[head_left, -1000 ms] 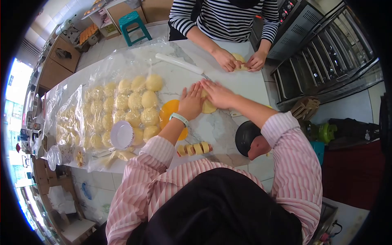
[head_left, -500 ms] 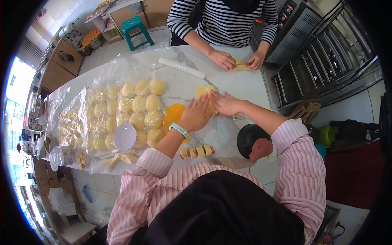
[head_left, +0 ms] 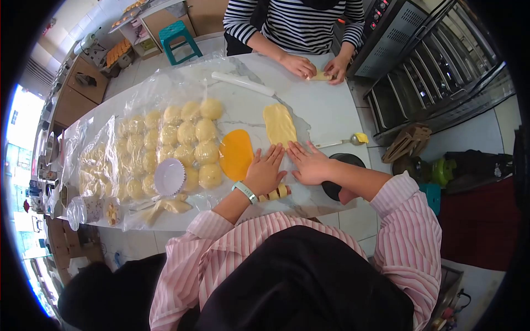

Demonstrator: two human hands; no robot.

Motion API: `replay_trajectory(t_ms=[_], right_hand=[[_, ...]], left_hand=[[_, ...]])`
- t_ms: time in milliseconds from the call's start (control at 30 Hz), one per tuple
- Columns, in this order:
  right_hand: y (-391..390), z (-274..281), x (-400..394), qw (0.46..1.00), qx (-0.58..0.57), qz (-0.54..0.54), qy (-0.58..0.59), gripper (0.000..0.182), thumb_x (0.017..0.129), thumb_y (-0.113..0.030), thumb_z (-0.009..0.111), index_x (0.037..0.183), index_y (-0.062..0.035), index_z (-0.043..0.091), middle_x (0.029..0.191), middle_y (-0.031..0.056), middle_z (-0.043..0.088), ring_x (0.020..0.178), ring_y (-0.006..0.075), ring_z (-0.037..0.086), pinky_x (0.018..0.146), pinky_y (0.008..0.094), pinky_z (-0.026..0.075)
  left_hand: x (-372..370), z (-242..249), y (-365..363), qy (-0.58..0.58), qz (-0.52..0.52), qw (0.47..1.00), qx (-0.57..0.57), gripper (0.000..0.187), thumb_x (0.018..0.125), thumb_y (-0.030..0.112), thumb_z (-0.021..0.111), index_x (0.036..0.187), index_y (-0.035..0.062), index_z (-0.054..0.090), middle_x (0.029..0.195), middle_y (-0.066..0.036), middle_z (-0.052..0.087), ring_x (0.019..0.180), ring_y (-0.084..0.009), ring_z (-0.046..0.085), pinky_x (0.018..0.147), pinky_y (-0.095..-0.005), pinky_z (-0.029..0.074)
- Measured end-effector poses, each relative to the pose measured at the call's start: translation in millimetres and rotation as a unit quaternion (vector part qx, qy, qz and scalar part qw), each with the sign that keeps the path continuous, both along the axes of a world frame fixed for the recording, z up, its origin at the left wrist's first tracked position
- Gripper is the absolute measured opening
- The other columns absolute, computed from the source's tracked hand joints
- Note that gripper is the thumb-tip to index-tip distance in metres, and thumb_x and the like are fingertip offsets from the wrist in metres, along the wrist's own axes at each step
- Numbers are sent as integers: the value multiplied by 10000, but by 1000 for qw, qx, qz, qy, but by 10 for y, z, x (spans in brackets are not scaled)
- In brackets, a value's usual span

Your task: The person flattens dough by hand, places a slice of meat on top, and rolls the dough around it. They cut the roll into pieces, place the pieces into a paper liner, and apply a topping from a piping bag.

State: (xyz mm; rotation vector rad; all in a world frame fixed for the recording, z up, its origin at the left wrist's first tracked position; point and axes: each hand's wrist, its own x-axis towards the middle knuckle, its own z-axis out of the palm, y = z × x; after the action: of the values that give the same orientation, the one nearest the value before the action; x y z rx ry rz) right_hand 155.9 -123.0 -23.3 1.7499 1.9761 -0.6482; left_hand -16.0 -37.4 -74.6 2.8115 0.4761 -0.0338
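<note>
A flattened oblong of yellow dough [head_left: 280, 123] lies on the marble-patterned table. At its near end, my left hand [head_left: 265, 170] rests with fingers stretched out, the fingertips touching the dough's edge. My right hand [head_left: 307, 164] is beside it, also flat with fingers spread, its fingertips at the same edge. An orange dough scraper [head_left: 236, 155] lies just left of my left hand. Below that hand, a cut filled roll [head_left: 274, 193] is partly covered by it. Behind my right wrist stands a black round bowl [head_left: 332, 190], partly hidden by my forearm.
Rows of dough balls [head_left: 206, 130] sit under clear plastic at left, with a pale fluted cup [head_left: 169, 177] on top. A white rolling pin [head_left: 243, 84] lies farther back. A spoon [head_left: 358, 139] is at right. Across the table, a co-worker's hands [head_left: 317, 70] handle dough.
My hands have slid toward me from over the dough to its near end, uncovering a longer flat piece. A dark shape has appeared at lower left.
</note>
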Motion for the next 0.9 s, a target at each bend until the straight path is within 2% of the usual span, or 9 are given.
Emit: replay_trajectory(t_ms=[100,200,267,367,567,700,767,833,900], right_hand=[[36,81,-2,999,-21,-30,10,686,936,-327,351,1457,74,155,1548,225,115,1446,294,145,1158,507,113],[36,-10,1,996,68,-59,-17,675,927,-307,354,1447,86,178,1540,232,145,1441,294,168,1153,505,137],[-71,-247,-91,996,73,-39,-43,663,919,-286,363,1438,93,200,1533,239,166,1437,289,185,1147,503,158],[-71,-11,-178,998,-16,-50,-32,664,906,-278,398,1429,96,231,1524,242,197,1424,292,223,1141,495,178],[-55,-347,-446,981,109,-135,-89,700,891,-311,438,1441,73,238,1534,213,202,1426,291,217,1147,499,144],[-324,-287,-424,975,158,-155,7,538,896,-260,449,1345,34,428,1361,224,455,1316,313,401,1100,499,249],[-324,202,-322,976,90,-185,72,448,891,-234,464,1275,-12,530,1219,217,582,1217,334,508,1049,473,346],[-525,720,-206,885,168,-390,192,362,880,-240,531,1190,-68,602,1024,192,656,1054,349,592,934,399,454],[-860,864,-27,822,257,-469,193,409,836,-222,628,1214,-71,584,1067,177,639,1028,335,592,889,366,472]], left_hand=[[34,159,39,59,-8,998,-37,628,943,381,454,1422,-5,328,1494,-150,330,1390,-266,306,1132,-480,214],[80,65,68,-92,25,995,2,558,944,345,459,1381,2,399,1455,-158,391,1358,-268,362,1131,-461,229],[26,-94,-15,-69,0,997,17,531,941,326,466,1357,-2,427,1436,-164,415,1341,-273,385,1127,-456,242],[16,47,-18,-17,-19,999,-18,497,929,296,481,1322,-8,464,1398,-174,456,1317,-281,414,1118,-455,265],[56,-89,6,-57,-9,998,-8,475,897,254,512,1293,-8,492,1351,-167,506,1295,-276,441,1113,-430,291],[65,277,60,62,-61,994,-68,498,909,248,511,1325,-20,457,1380,-165,479,1317,-276,414,1119,-423,284],[98,124,62,-88,-64,994,-9,519,904,261,521,1328,-29,451,1397,-171,460,1328,-274,403,1124,-418,275],[122,-44,51,-143,-71,987,9,538,904,276,527,1336,-34,441,1410,-175,443,1340,-272,387,1128,-415,266],[93,-153,38,-100,-90,991,-12,556,909,293,529,1347,-35,427,1421,-177,429,1354,-268,366,1132,-413,257]])
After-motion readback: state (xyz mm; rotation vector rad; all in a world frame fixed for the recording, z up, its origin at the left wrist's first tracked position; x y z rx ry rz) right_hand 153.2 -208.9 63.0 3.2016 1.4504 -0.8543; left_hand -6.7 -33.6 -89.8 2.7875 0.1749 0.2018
